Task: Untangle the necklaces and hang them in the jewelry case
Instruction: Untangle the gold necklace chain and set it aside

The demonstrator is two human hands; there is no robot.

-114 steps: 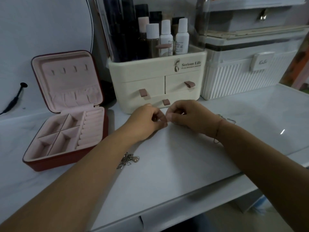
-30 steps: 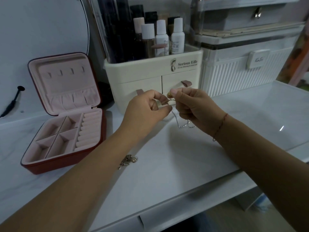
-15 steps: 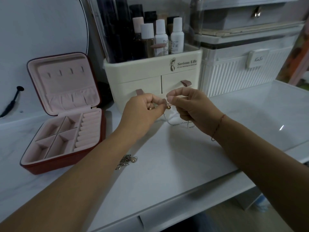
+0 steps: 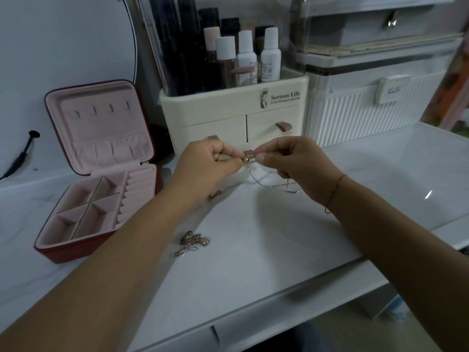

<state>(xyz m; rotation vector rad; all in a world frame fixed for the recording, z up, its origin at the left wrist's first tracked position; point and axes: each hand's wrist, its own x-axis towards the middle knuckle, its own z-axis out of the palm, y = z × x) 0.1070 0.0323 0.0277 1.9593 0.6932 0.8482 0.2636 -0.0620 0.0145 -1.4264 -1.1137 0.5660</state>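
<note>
A thin silver necklace (image 4: 264, 183) with a small gold pendant hangs between my hands above the white tabletop. My left hand (image 4: 205, 163) pinches it at the pendant, and my right hand (image 4: 291, 161) pinches it just to the right, fingertips almost touching. The chain droops below and trails under my right palm. A second tangle of necklaces (image 4: 191, 242) lies on the table beside my left forearm. The red jewelry case (image 4: 101, 179) stands open at the left, pink inside, with empty hooks in its lid.
A cream drawer organizer (image 4: 236, 118) with bottles stands right behind my hands. A white ribbed box (image 4: 368, 105) sits to its right. A small gold piece (image 4: 214, 195) lies under my left wrist. The table's front edge (image 4: 291, 295) runs close below my forearms.
My hands lifted the necklace off the table and hold it raised. Over the last second they lowered slightly, still pinching at the pendant. The small gold piece now shows under my left wrist.
</note>
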